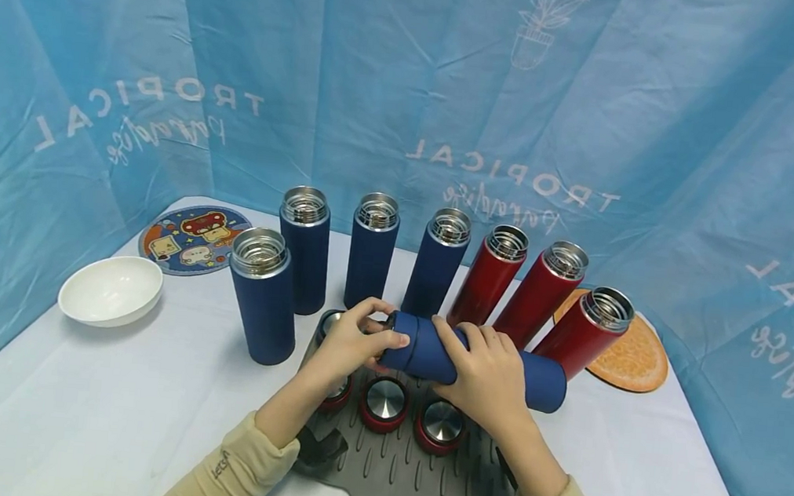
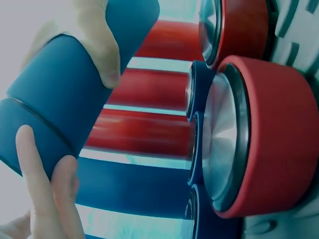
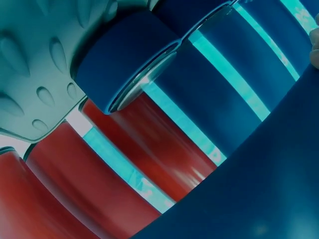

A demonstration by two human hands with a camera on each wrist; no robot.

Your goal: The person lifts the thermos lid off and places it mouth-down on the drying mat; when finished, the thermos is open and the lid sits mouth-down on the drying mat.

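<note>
Both hands hold a blue thermos bottle (image 1: 544, 383) nearly level above a grey ridged mat (image 1: 404, 489). My right hand (image 1: 488, 374) wraps round its body from above. At the left end my left hand (image 1: 349, 346) grips the blue lid (image 1: 404, 323), thumb on the near side. In the left wrist view a thin seam shows between the lid (image 2: 37, 132) and the bottle body (image 2: 65, 84). Below the hands, red lids (image 1: 386, 401) with shiny steel discs stand on the mat. Blue lids, such as this one (image 3: 134, 59), sit behind them, mostly hidden by the hands in the head view.
Open blue bottles (image 1: 263, 307) and red bottles (image 1: 538, 296) stand upright in an arc behind the mat. A white bowl (image 1: 111, 291) and a round patterned mat (image 1: 195, 240) are at the left. An orange round mat (image 1: 632, 351) lies behind the red bottles at the right.
</note>
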